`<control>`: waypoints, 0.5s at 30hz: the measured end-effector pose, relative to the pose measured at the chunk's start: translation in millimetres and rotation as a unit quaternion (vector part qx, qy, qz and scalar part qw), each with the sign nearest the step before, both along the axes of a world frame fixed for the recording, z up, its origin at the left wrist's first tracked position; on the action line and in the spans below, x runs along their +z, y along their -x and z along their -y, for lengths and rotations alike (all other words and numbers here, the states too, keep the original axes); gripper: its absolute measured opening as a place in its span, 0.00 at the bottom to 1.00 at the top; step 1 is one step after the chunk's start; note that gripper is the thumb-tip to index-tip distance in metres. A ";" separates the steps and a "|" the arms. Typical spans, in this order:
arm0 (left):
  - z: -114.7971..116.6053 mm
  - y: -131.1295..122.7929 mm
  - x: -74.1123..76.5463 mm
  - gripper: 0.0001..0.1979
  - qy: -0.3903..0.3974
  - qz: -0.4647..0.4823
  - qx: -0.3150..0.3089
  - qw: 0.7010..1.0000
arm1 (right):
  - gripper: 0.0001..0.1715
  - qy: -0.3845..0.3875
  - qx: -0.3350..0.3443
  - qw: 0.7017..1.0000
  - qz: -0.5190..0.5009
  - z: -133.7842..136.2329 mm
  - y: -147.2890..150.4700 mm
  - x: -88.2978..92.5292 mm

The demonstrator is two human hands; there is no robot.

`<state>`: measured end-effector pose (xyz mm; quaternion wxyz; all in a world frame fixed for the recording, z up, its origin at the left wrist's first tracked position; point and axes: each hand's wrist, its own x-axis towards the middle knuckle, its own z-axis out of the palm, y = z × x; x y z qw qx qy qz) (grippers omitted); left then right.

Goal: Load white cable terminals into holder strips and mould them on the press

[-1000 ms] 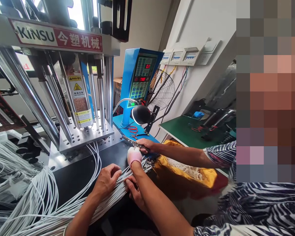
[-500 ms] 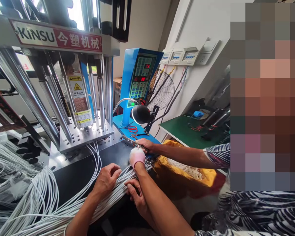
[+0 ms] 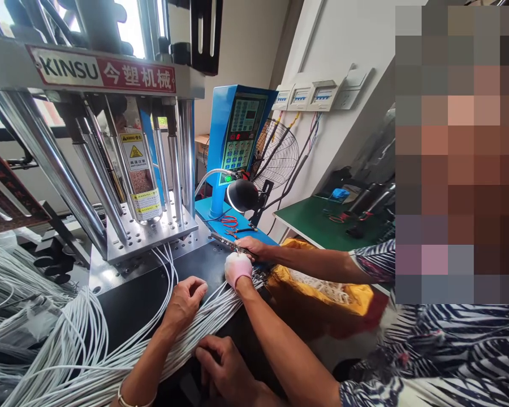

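Left hand (image 3: 185, 301) curls closed on limp, light-looking white cables (image 3: 110, 350); right hand (image 3: 223, 366) lies lower down, grip unclear. They likely slip unless bunched.

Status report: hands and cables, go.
Left hand curled atop white cable bundle; right hand at its near edge, grip unclear. Co-worker's gloved hand and cutters at bundle's far end.

Left hand (image 3: 185, 301) curled atop white cables (image 3: 89, 345); right hand (image 3: 221, 368) at their near edge; co-worker's gloved hand (image 3: 237, 269) beyond.
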<state>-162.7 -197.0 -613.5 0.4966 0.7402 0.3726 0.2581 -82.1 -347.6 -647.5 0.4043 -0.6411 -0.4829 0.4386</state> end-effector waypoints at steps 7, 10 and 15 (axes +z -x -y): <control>2.1 1.9 2.6 0.15 0.002 0.004 -0.001 1.000 | 0.25 -0.010 0.023 0.994 -0.103 -3.1 6.2 -13.3; 2.3 1.5 2.0 0.14 0.003 0.003 -0.006 1.000 | 0.24 -0.012 0.016 0.993 -0.115 -3.5 7.0 -17.2; 2.4 1.1 2.9 0.15 -0.005 -0.003 -0.007 1.000 | 0.23 -0.011 0.015 0.993 -0.121 -4.4 6.3 -19.8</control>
